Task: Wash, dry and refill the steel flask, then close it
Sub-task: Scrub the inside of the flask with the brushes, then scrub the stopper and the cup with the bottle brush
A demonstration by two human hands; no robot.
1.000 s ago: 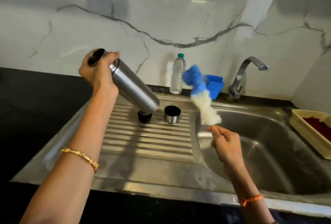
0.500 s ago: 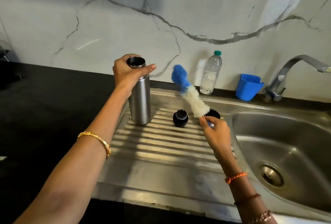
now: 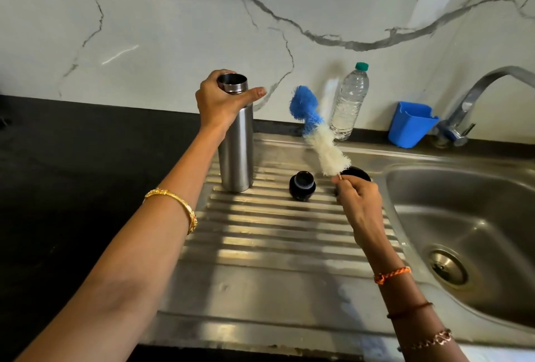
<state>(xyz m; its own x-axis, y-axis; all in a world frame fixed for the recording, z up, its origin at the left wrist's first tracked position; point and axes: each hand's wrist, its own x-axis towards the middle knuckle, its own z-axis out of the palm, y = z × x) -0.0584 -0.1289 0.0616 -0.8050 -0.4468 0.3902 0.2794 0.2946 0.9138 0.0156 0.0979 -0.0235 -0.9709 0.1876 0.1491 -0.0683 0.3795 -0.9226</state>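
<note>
Flask [image 3: 236,147] stands upright on the ribbed drainboard [image 3: 260,234], mouth open, no cap on. Left hand [image 3: 220,101] wraps the neck just under the rim, fingers curled round the back, thumb stretched forward past the steel; the body hangs straight below that grip down to the board. Right hand [image 3: 359,199] pinches the thin handle of a bottle brush [image 3: 318,133] at its very end, bristles angled up and away from the fingers toward the flask, blue tip highest, white section nearer the pinch. Brush is outside the flask, well apart from its mouth. Black stopper [image 3: 302,185] sits on the board between the two grips, nearer the right one; outer cap [image 3: 355,174] lies just behind the right fingers, mostly hidden by them. Water bottle [image 3: 349,101] stands against the wall beyond the brush, a blue tub [image 3: 411,124] and tap [image 3: 474,101] further right, basin [image 3: 463,217] to the right of the brush hand. No water visibly running. Judgement: flask is opened and the wash is under way at most; whether the inside is scrubbed or rinsed cannot be told from here. Drying, refilling, likely from the water bottle, and fitting stopper and cap all remain.
</note>
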